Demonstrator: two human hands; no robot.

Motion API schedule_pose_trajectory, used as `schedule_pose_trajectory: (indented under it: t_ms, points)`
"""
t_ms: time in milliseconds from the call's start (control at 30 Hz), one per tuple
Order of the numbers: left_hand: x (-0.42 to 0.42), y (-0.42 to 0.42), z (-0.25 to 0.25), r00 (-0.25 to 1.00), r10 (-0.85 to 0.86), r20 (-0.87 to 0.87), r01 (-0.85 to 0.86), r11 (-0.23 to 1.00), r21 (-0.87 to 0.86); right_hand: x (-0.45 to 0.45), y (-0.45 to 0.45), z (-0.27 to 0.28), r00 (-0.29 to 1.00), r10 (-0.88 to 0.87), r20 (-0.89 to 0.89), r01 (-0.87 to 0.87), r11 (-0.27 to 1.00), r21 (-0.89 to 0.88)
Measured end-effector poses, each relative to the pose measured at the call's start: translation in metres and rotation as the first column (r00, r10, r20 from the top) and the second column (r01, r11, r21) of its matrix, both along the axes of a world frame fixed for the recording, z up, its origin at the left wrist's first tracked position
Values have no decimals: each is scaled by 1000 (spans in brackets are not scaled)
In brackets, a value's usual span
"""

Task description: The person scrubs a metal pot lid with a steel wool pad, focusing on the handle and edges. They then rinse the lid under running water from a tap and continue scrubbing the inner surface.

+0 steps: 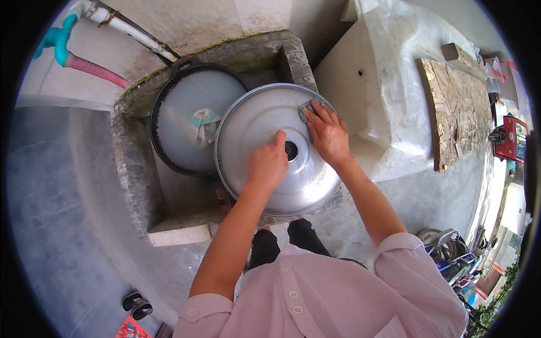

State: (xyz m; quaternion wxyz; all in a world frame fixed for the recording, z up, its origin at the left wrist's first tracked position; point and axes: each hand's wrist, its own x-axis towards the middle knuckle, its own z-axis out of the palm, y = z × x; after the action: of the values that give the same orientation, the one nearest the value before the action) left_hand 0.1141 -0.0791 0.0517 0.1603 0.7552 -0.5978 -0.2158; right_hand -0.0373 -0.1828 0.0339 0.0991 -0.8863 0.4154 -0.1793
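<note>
A large round aluminium pot lid [253,114] lies in front of me, its domed side up. My left hand [268,159] is closed at the lid's middle, around the black knob [291,151], which is partly hidden by the fingers. With spread fingers, my right hand [328,135] presses a grey scouring pad [305,110] on the lid near its upper right rim. The lid overlaps the right side of a black-rimmed round basin [157,139] of cloudy water. A white and green cloth [203,123] lies in that water.
A concrete trough [129,177] holds the basin. Left of it, a pink hose [96,72] hangs from a teal pipe [62,42]. On the right are a plastic-covered box [393,114] and a wooden board [458,110]. Black slippers [137,305] lie on the floor at lower left.
</note>
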Motion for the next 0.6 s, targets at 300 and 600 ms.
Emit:
schedule_pose_trajectory:
  t_ms: [300, 600]
  points:
    - [0, 1, -2, 1000, 3, -22, -3, 1000, 22, 0, -1, 3, 997, -2, -75, 5, 999, 41]
    - [1, 3, -2, 999, 11, -41, -10, 1000, 26, -4, 21, 0, 1000, 19, -7, -19, 999, 46]
